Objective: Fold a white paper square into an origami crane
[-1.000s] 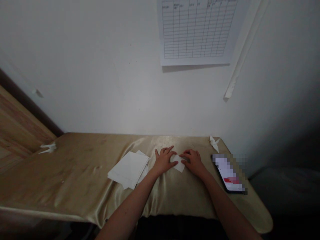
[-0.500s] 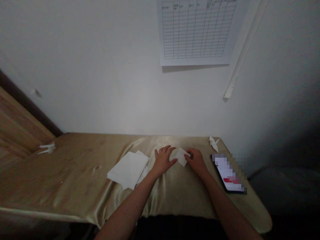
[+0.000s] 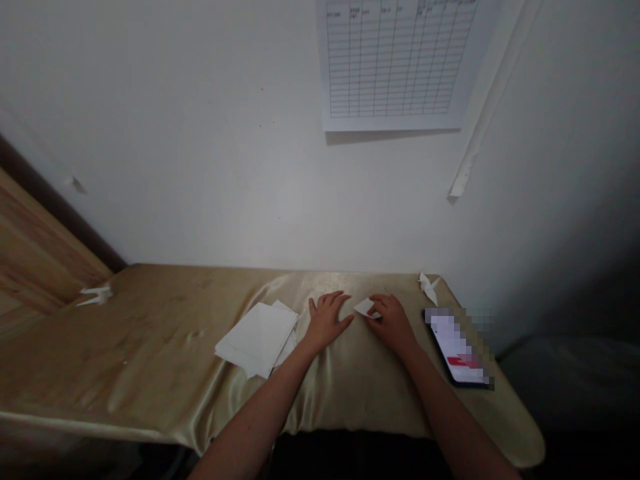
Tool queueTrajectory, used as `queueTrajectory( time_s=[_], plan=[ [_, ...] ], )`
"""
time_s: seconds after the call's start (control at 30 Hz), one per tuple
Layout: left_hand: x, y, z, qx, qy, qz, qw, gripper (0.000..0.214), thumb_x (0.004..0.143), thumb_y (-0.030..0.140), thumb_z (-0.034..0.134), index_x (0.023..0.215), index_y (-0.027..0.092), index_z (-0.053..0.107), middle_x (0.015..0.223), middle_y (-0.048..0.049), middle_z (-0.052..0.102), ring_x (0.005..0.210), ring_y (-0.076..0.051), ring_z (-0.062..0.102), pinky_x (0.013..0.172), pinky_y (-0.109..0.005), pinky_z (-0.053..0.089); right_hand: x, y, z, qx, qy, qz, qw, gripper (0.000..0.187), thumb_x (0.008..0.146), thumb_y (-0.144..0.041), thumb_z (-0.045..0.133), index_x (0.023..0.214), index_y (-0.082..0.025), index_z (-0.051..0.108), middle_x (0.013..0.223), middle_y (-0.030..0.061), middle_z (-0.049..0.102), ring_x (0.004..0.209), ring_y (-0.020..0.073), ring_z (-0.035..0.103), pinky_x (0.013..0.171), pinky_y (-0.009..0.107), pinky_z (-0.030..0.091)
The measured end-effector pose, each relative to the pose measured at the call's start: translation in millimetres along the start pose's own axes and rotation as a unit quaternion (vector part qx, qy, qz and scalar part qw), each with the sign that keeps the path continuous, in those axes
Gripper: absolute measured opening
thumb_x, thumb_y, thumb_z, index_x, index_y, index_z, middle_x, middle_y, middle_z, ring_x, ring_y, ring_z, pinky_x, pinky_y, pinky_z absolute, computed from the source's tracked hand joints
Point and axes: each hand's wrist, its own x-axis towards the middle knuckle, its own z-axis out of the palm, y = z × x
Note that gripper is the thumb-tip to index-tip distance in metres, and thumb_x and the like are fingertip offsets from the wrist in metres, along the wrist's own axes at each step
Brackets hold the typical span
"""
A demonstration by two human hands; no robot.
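- Item 1: small folded white paper piece (image 3: 365,307), lying at centre of frame on a gold satin cloth (image 3: 360,393), which covers the bench (image 3: 150,353). Right end is covered by the right-hand fingers (image 3: 384,308); left tip is left exposed.
- Item 2: right hand (image 3: 393,325), placed just right of the paper. Fingers are held close together on the paper; whether it is pinched or only pressed cannot be told.
- Item 3: left hand (image 3: 326,323), resting flat on the cloth, just left of the paper and apart from it. Left-hand fingers (image 3: 333,300) are spread wide, with nothing held.
- Item 4: stack of white paper sheets (image 3: 257,339), left of the left hand, set slightly askew.
- Item 5: 2 paper cranes, 1 at upper right of the bench (image 3: 427,287), 1 at its far left (image 3: 95,295).
- Item 6: smartphone (image 3: 456,347), screen pixelated, lying right of the right hand.
- Risks, as judged: the paper could slide on the slick satin if pressure is uneven; the phone could be knocked by a wide movement of the right hand.
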Motion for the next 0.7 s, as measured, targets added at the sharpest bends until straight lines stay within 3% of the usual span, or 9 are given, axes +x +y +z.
queueTrajectory(
  time_s=[0.13,0.2,0.33,0.53,0.7],
  plan=[
    [0,1,-3.8,-0.026,-0.010,0.010,1.000,0.034,0.090,0.044,0.064,0.122,0.035,0.064,0.134,-0.0016,0.063,0.131,-0.026,0.046,0.117,-0.066,0.010,-1,-1,1,0.027,-0.052,0.012,0.998,0.015,0.082,-0.038,0.070,0.081,-0.023,0.071,0.123,0.0086,0.068,0.120,0.0268,0.056,0.108,0.048,0.038],
    [0,2,-5.5,-0.032,-0.025,0.018,0.999,0.026,0.091,0.043,0.063,0.115,0.034,0.068,0.128,-0.0009,0.066,0.128,-0.026,0.048,0.117,-0.065,0.009,-1,1,2,0.040,-0.060,0.017,0.997,0.019,0.087,-0.039,0.065,0.084,-0.023,0.073,0.127,0.0087,0.067,0.123,0.0257,0.055,0.110,0.047,0.039],
    [-3,3,-5.0,-0.020,-0.056,0.055,0.997,0.025,0.091,0.040,0.063,0.115,0.037,0.070,0.129,0.0011,0.067,0.128,-0.025,0.048,0.118,-0.064,0.005,-1,9,9,0.036,-0.060,0.020,0.997,0.031,0.097,-0.026,0.043,0.103,-0.021,0.073,0.140,0.0094,0.059,0.134,0.0235,0.048,0.115,0.048,0.034],
    [-6,6,-1.8,0.013,-0.071,0.090,0.993,0.023,0.094,0.044,0.059,0.115,0.043,0.071,0.134,0.0036,0.065,0.134,-0.027,0.044,0.116,-0.070,0.000,-5,18,18,0.021,-0.091,0.065,0.993,0.047,0.089,-0.009,0.037,0.129,-0.021,0.059,0.141,0.0107,0.058,0.142,0.0234,0.040,0.118,0.058,0.023],
    [-6,7,-2.4,0.028,-0.064,0.089,0.994,0.022,0.095,0.043,0.058,0.113,0.043,0.072,0.134,0.0039,0.065,0.136,-0.029,0.042,0.116,-0.072,-0.002,-4,20,16,0.038,-0.056,0.062,0.996,0.038,0.086,-0.013,0.043,0.116,-0.020,0.065,0.135,0.0107,0.061,0.135,0.0240,0.047,0.116,0.052,0.029]
  ],
)
